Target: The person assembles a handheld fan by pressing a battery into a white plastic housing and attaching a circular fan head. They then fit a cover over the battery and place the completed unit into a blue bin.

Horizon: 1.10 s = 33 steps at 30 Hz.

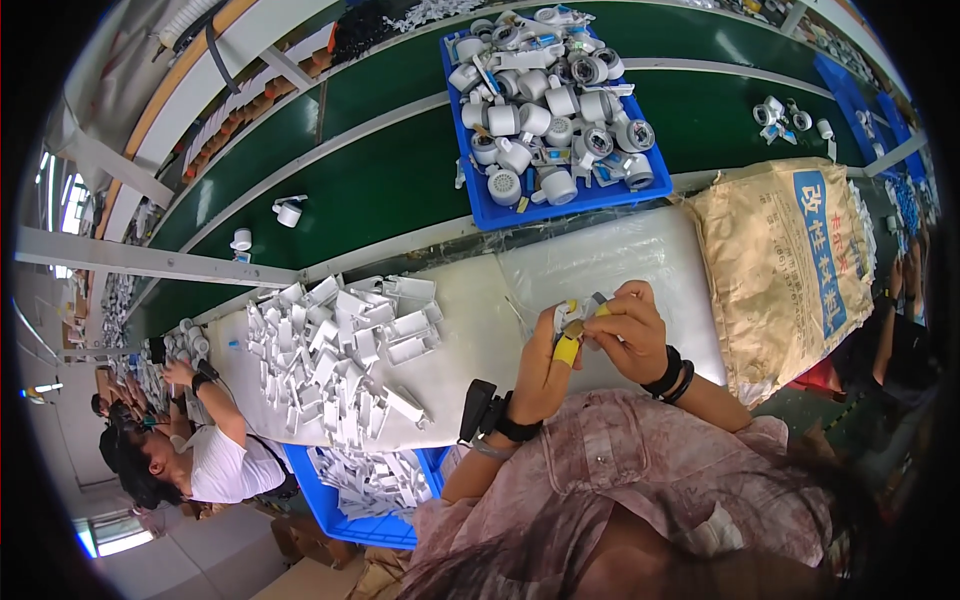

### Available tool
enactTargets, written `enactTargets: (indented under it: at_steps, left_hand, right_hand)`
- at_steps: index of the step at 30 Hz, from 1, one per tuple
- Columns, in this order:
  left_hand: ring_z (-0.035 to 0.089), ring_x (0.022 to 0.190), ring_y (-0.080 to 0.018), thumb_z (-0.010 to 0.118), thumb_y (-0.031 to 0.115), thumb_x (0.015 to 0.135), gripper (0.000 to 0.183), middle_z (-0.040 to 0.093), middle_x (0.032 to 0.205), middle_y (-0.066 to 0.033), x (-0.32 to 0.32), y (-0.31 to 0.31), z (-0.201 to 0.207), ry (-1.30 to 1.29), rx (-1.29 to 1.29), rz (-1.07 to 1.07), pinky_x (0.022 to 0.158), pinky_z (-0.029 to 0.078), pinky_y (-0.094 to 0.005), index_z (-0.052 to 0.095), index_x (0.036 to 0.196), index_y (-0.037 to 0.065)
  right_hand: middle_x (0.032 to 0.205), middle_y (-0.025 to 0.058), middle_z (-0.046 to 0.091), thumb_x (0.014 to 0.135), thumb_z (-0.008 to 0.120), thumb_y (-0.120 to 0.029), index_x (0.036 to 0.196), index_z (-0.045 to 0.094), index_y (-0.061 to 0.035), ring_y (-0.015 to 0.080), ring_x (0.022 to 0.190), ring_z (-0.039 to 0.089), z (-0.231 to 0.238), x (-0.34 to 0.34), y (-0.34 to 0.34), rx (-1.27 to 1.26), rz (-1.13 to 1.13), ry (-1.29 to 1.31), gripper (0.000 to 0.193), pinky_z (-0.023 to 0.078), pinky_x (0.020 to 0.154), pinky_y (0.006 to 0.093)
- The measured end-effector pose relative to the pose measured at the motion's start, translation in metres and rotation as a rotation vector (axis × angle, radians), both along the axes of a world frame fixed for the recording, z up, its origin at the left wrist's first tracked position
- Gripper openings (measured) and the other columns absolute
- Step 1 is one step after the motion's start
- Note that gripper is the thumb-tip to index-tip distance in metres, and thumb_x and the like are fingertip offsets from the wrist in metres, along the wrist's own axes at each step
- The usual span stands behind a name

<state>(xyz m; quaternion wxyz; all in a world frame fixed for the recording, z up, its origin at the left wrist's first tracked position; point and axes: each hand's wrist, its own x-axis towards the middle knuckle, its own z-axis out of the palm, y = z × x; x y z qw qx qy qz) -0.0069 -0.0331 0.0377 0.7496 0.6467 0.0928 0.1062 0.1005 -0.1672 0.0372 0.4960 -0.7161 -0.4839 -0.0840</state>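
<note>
My left hand (pixel 542 375) and my right hand (pixel 632 338) meet over the near edge of the bench, fingers closed together. Between their fingertips is a small white and grey part (pixel 590 310), mostly covered, so its exact kind does not show. Yellow wrapping (pixel 567 349) sits around a finger of the left hand. To the left of my hands lies a loose heap of white plastic channel-shaped pieces (pixel 340 340), spread over the pale bench top (pixel 470 310).
A blue crate (pixel 490 213) of white round-headed parts stands beyond my hands, by the green conveyor belt (pixel 380 195). A brown paper sack (pixel 745 260) lies at right. Below the bench at left is a blue bin (pixel 365 530) of white pieces. A co-worker (pixel 220 460) works farther left.
</note>
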Motion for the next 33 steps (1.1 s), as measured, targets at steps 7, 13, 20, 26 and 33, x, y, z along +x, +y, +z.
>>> enactTargets:
  at_steps: [7, 13, 20, 26, 33]
  left_hand:
    - [0.049, 0.063, -0.0105, 0.037, 0.004, 0.091, 0.035, 0.052, 0.076, -0.0047, 0.001, -0.001, -0.001, 0.004, -0.014, -0.002, 0.059, 0.041, -0.0242, 0.041, 0.125, -0.002]
    - [0.049, 0.063, -0.0116, 0.036, 0.003, 0.090, 0.036, 0.052, 0.076, -0.0055, 0.000, -0.002, -0.003, 0.023, -0.013, -0.011, 0.059, 0.042, -0.0250, 0.040, 0.125, -0.002]
    - [0.051, 0.068, -0.0138, 0.037, 0.003, 0.088, 0.039, 0.054, 0.080, -0.0075, 0.000, -0.004, -0.008, -0.005, 0.136, 0.058, 0.062, 0.043, -0.0262, 0.040, 0.126, -0.003]
    - [0.054, 0.078, -0.0176, 0.044, 0.005, 0.088, 0.043, 0.055, 0.093, -0.0107, -0.006, 0.004, -0.013, 0.051, -0.102, -0.043, 0.072, 0.045, -0.0287, 0.039, 0.129, -0.003]
    - [0.057, 0.102, -0.0347, 0.050, 0.011, 0.090, 0.044, 0.055, 0.113, -0.0227, -0.006, -0.001, -0.016, 0.122, 0.136, 0.015, 0.089, 0.043, -0.0359, 0.038, 0.130, -0.005]
  right_hand:
    - [0.081, 0.0023, 0.059, 0.071, 0.073, 0.000, 0.089, 0.068, -0.0102, 0.0192, 0.073, 0.053, -0.001, 0.000, -0.002, 0.006, -0.006, -0.007, 0.022, 0.039, 0.083, 0.0381]
    - [0.082, 0.0027, 0.056, 0.066, 0.075, -0.002, 0.091, 0.067, -0.0117, 0.0242, 0.080, 0.049, -0.003, 0.002, -0.002, 0.004, 0.015, -0.028, 0.028, 0.039, 0.077, 0.0361]
    - [0.080, 0.0027, 0.057, 0.067, 0.075, -0.003, 0.089, 0.066, -0.0106, 0.0209, 0.075, 0.052, -0.001, 0.000, 0.000, -0.043, -0.040, -0.125, 0.024, 0.039, 0.078, 0.0359]
    - [0.080, 0.0032, 0.058, 0.068, 0.074, -0.004, 0.089, 0.065, -0.0101, 0.0201, 0.073, 0.054, 0.013, 0.001, 0.004, -0.095, -0.037, -0.147, 0.023, 0.039, 0.078, 0.0361]
    - [0.080, 0.0039, 0.059, 0.067, 0.074, -0.003, 0.088, 0.065, -0.0096, 0.0202, 0.072, 0.055, 0.012, 0.002, 0.004, -0.097, -0.034, -0.133, 0.024, 0.039, 0.077, 0.0356]
